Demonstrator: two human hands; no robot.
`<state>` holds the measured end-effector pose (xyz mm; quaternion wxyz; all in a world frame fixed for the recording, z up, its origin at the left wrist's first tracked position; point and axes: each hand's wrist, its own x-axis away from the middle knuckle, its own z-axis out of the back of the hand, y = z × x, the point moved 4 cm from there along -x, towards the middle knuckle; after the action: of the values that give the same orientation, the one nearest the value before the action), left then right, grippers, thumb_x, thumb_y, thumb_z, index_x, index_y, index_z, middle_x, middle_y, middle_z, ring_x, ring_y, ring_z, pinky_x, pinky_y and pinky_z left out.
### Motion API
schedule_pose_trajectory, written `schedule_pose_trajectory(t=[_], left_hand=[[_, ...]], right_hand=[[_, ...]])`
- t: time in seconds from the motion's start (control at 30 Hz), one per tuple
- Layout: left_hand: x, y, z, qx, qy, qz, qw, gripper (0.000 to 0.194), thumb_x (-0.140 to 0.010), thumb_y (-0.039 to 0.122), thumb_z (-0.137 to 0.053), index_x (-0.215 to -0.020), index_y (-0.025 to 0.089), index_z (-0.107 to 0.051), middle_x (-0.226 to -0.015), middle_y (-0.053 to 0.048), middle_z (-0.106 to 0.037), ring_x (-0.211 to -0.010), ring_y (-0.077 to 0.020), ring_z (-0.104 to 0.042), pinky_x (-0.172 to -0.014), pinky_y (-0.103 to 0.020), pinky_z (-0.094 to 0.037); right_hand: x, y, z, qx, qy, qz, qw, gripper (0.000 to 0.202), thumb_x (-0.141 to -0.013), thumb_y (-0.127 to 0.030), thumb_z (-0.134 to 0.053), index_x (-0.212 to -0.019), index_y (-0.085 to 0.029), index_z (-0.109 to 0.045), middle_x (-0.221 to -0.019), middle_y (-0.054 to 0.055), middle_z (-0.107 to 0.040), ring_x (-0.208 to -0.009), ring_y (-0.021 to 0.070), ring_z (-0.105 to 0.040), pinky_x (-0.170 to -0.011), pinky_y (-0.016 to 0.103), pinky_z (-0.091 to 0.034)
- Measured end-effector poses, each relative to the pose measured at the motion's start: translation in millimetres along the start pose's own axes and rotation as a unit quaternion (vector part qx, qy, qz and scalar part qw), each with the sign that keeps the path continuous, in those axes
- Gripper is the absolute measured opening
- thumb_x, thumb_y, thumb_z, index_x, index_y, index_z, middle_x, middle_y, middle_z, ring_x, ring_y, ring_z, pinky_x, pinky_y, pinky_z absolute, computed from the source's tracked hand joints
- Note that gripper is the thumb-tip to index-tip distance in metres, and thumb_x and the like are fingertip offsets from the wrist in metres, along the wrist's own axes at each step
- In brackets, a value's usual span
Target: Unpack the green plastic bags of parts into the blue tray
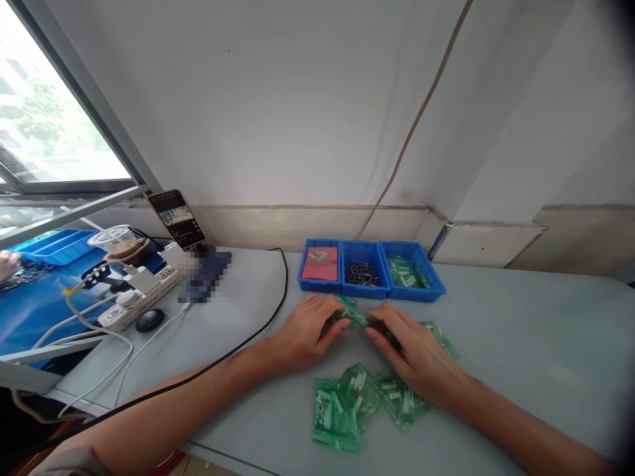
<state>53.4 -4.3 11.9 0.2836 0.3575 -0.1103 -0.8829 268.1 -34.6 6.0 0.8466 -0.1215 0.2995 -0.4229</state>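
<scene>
Between my two hands is a small green plastic bag (355, 313), held just in front of the blue bins. My left hand (312, 328) is closed on the bag's left part, thumb against fingers. At its right end, my right hand (414, 347) pinches the plastic. Whitish pieces show faintly inside. Nearer to me on the table lie several green bags (336, 415) with white and metal pieces in them. Another green bag (440, 338) lies behind my right hand, partly hidden by it.
Three joined blue bins stand by the wall: one with a pink sheet (320, 264), one with dark metal screws (362, 274), one with green bags (407, 272). Leftward are a black cable (268, 324), a propped phone (177, 218), a power strip (141, 297) and a lidded cup (119, 241).
</scene>
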Motion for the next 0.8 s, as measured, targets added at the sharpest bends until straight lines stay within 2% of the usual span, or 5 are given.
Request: schedule_pose_trajectory(t=[0.13,0.37,0.6,0.7,0.8], left_hand=[[0,1,0.2,0.008,-0.001,-0.005,1.0,0.024,-0.114,0.038,-0.047,-0.114,0.018,-0.061,-0.1,-0.006,-0.072,-0.092,-0.0214,-0.066,-0.087,-0.033,-0.049],[-2,0,-4.5,0.011,-0.026,-0.021,0.999,0.018,-0.114,0.03,-0.048,-0.109,0.019,-0.062,-0.097,-0.004,-0.074,-0.089,-0.0192,-0.068,-0.085,-0.032,-0.048],[0,-3,-0.9,0.015,0.023,0.023,0.999,0.023,-0.116,0.032,-0.044,-0.108,0.02,-0.061,-0.099,-0.004,-0.074,-0.09,-0.0187,-0.068,-0.087,-0.033,-0.049],[0,-2,-0.1,0.024,0.011,0.022,0.999,0.026,-0.117,0.035,-0.042,-0.109,0.02,-0.062,-0.099,-0.004,-0.075,-0.09,-0.0187,-0.069,-0.087,-0.033,-0.05],[1,0,-1.9,0.034,-0.004,0.0,0.999,0.026,-0.117,0.034,-0.041,-0.113,0.019,-0.062,-0.101,-0.006,-0.075,-0.094,-0.0193,-0.071,-0.088,-0.033,-0.052]], right_hand=[[1,2,-1,-0.005,-0.003,-0.021,1.0,0.018,-0.113,-0.033,-0.046,-0.128,-0.028,-0.054,-0.107,0.006,-0.07,-0.094,0.0251,-0.07,-0.081,0.039,-0.057],[1,1,-1,-0.01,-0.015,-0.024,1.0,0.016,-0.113,-0.031,-0.044,-0.124,-0.028,-0.055,-0.108,0.005,-0.07,-0.096,0.0246,-0.069,-0.083,0.039,-0.057],[-1,-5,1,-0.012,-0.018,0.016,1.0,0.012,-0.113,-0.026,-0.044,-0.117,-0.027,-0.055,-0.102,0.004,-0.068,-0.091,0.0226,-0.066,-0.079,0.036,-0.054],[-1,-9,1,-0.019,-0.033,0.047,0.998,0.011,-0.112,-0.024,-0.046,-0.116,-0.027,-0.056,-0.103,0.005,-0.068,-0.091,0.0227,-0.065,-0.077,0.036,-0.054],[0,-11,2,-0.02,-0.032,0.08,0.996,0.016,-0.111,-0.021,-0.048,-0.121,-0.027,-0.059,-0.117,0.008,-0.07,-0.103,0.0241,-0.067,-0.087,0.038,-0.057]])
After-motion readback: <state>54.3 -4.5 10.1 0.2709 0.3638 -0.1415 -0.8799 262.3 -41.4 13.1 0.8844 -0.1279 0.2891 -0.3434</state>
